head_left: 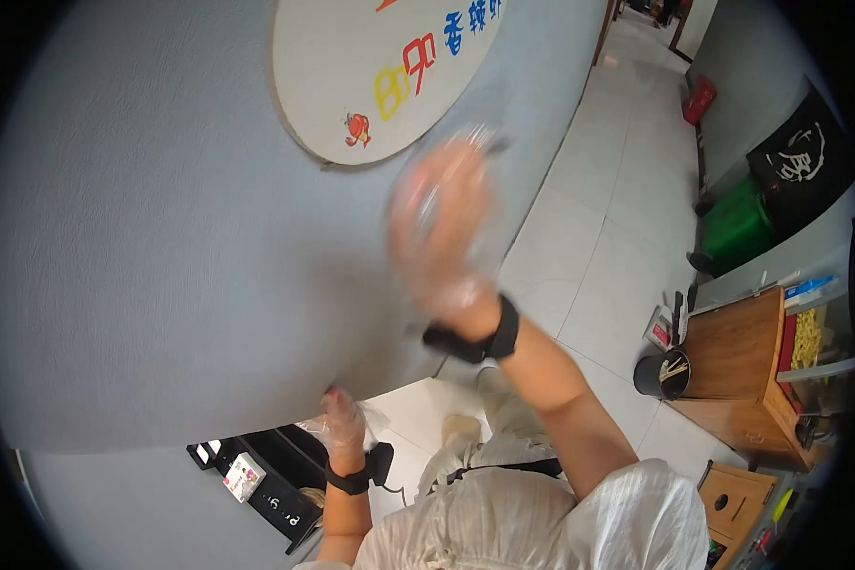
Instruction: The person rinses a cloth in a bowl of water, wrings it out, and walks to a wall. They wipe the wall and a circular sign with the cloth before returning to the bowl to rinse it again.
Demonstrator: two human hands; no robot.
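My right hand (446, 218), in a clear plastic glove, is raised in front of the grey-blue wall (161, 237). Motion smears its fingers; a small dark shape shows beside the fingertips. Just above it on the wall hangs a white oval sign (323, 76) with coloured characters and a red crayfish drawing. Lower down, near the wall's bottom edge, my left hand (342, 423) wears the same loose clear glove. Its fingers are drawn together, with a dark red spot at the tip; what they hold, if anything, I cannot tell. Both wrists carry black straps.
Pale floor tiles (570, 247) run along the right side. A green bin (736, 223), a red container (700, 100), a wooden cabinet (731, 351) and a black bin (660, 375) stand there. Below the wall's edge lies a black box-like unit (280, 503) with a white card (244, 477).
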